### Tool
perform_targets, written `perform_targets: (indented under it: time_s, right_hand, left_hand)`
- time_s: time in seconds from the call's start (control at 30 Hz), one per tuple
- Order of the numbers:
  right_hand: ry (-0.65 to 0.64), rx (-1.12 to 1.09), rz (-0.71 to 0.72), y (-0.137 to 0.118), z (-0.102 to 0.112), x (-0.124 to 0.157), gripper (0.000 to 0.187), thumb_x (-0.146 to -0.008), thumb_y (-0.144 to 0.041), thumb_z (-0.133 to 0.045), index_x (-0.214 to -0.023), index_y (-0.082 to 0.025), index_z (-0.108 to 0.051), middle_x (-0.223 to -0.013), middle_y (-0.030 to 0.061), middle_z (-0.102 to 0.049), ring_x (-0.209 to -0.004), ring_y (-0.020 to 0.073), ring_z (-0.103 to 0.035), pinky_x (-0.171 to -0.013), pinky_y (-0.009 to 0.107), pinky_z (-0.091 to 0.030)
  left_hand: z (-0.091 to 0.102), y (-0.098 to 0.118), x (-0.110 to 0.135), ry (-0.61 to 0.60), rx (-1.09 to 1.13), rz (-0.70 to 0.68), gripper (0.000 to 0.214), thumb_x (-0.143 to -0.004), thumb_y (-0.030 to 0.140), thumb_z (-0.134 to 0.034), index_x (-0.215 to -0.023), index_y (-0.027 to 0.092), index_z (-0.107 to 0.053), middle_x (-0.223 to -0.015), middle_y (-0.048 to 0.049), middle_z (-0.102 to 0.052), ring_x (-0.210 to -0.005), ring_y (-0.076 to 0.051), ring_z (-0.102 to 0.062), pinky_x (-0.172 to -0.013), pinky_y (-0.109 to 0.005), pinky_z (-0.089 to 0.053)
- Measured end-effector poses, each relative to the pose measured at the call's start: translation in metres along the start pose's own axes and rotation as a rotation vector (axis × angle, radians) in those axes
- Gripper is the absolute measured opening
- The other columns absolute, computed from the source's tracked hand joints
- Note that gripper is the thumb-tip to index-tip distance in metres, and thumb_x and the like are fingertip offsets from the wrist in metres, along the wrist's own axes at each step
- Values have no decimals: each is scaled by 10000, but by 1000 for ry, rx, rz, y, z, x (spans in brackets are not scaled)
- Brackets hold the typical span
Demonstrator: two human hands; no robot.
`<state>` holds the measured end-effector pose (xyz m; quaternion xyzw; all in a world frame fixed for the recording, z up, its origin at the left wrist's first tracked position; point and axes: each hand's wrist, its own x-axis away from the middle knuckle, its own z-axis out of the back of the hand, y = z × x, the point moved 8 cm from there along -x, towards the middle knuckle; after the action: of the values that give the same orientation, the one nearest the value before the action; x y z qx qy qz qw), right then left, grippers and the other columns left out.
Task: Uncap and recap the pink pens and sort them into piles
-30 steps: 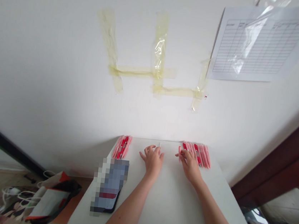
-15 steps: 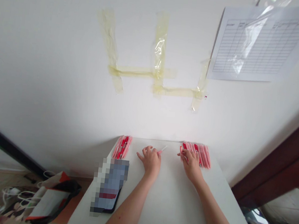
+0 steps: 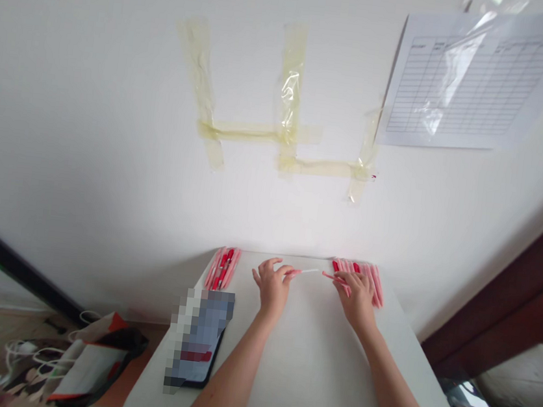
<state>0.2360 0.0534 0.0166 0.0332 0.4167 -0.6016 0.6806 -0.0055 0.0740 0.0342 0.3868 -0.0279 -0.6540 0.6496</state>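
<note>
My left hand (image 3: 273,289) pinches a slim pink pen piece (image 3: 295,272) whose thin whitish end (image 3: 311,271) points right; its other fingers are raised. Opposite it, my right hand (image 3: 357,297) grips a pink tube-like pen part (image 3: 333,277), its tip pointing left toward the white end. A small gap separates the two pieces, just above the white table (image 3: 305,364). Behind and beside my right hand lies a row of pink and red pens (image 3: 376,286), partly covered by the fingers. A smaller row of pink and red pens (image 3: 223,268) lies left of my left hand.
A phone (image 3: 202,339), partly blurred out, lies along the table's left side. The white wall (image 3: 270,216) with yellowed tape (image 3: 290,94) and a taped paper form (image 3: 465,88) rises behind. Bags and cables (image 3: 81,365) are on the floor at left; a dark red wooden piece (image 3: 510,296) stands right.
The left-hand piece has swung from slanting upward to nearly level, pointing right. The right-hand part has turned from upright to pointing left, and that hand has shifted slightly right.
</note>
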Motion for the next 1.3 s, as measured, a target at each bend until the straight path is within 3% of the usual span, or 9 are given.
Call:
perform_targets:
  time_s: [0.3,0.47,0.57,0.8,1.03,1.3]
  right_hand:
    - [-17,11,64,-3,-4,0,273,-937,-443,-482,-1046,-279,-670,-1006,59,-715,-1026,282,-564,-949,489,-386]
    - [-71,-71,95,-8,-6,-1,260,-946,-408,-480,-1046,-260,-669,-1012,72,-699,-1015,277,-567,-915,455,-439]
    - [-112,-132,119,-16,-7,0,262,-961,-387,-454,-1057,-258,-661,-1043,83,-679,-1025,273,-575,-887,437,-471]
    - [-160,-181,158,-31,-10,3,287,-988,-330,-388,-1089,-268,-649,-1033,72,-660,-989,240,-607,-854,394,-500]
    - [-163,-231,133,-26,-16,4,276,-985,-324,-405,-1084,-249,-652,-1038,79,-653,-992,238,-612,-859,384,-497]
    - [-191,-199,106,-20,-21,4,316,-989,-376,-405,-1068,-250,-684,-1003,76,-664,-951,230,-623,-855,372,-484]
  left_hand:
    - [-1,7,0,-13,37,-97,122,-837,283,-683,-894,362,-756,-1146,-12,-644,-1178,-225,-512,-1162,-600,-172]
    - [-8,14,-1,-119,155,-228,141,-875,218,-624,-922,275,-744,-981,-16,-699,-974,-170,-591,-1033,-400,-410]
    - [-14,18,0,-177,200,-296,161,-900,218,-586,-943,253,-737,-944,-22,-705,-938,-169,-592,-915,-333,-465]
    - [-19,24,4,-200,268,-381,154,-890,209,-603,-970,252,-727,-943,-21,-698,-938,-170,-573,-885,-312,-480]
    - [-24,25,5,-245,372,-388,223,-855,103,-612,-979,249,-727,-949,-16,-683,-955,-165,-555,-884,-301,-486]
    - [-26,25,5,-253,370,-388,189,-836,119,-648,-934,253,-739,-923,-22,-684,-930,-182,-553,-880,-336,-467]
